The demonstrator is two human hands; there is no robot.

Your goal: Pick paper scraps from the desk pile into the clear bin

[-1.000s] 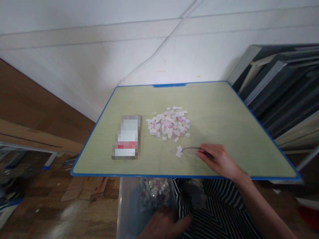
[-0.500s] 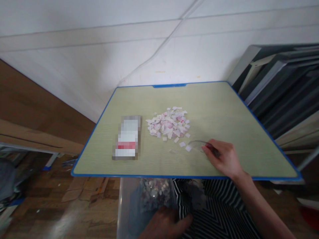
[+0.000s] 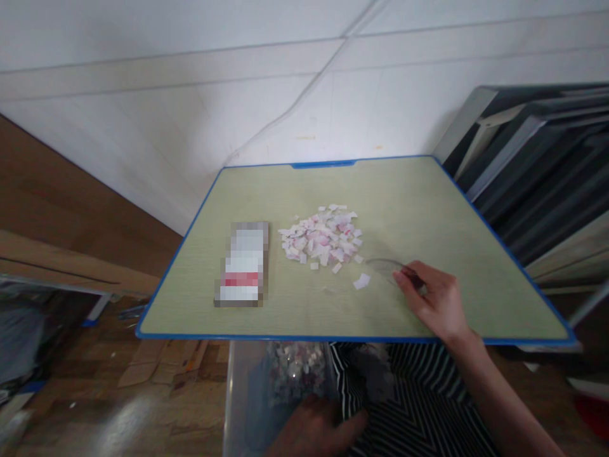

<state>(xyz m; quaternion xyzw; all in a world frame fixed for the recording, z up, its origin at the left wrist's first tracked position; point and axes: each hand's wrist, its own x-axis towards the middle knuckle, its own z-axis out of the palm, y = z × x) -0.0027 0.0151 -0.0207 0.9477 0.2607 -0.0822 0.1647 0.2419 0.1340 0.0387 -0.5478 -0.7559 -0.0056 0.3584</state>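
My right hand (image 3: 432,295) is closed around a thin, dark, curved pair of tweezers (image 3: 387,261), held above the right half of the board. Their tips point left, towards a heap of small white and pinkish paper pieces (image 3: 321,238). Just below the tips, apart from the heap, lie paper scraps (image 3: 361,281) that touch or overlap. Lower down, in shade under the board's front edge, my left hand (image 3: 311,428) rests by a clear plastic bin, thumb spread to the right. It shows nothing in its grasp, though its fingertips are hard to make out.
The green board (image 3: 419,203) has a blue rim. A blurred-out phone-like rectangle (image 3: 243,263) lies left of the heap. Beneath the front edge, the clear bin (image 3: 245,393) holds a bag of small pieces (image 3: 297,368). Dark panels (image 3: 547,158) lean at the right; a white wall (image 3: 285,76) stands behind.
Two separate paper scraps by the tweezers now lie together. My right hand has shifted slightly right, and the tweezer tips have moved up, away from the scraps. My left hand stays put.
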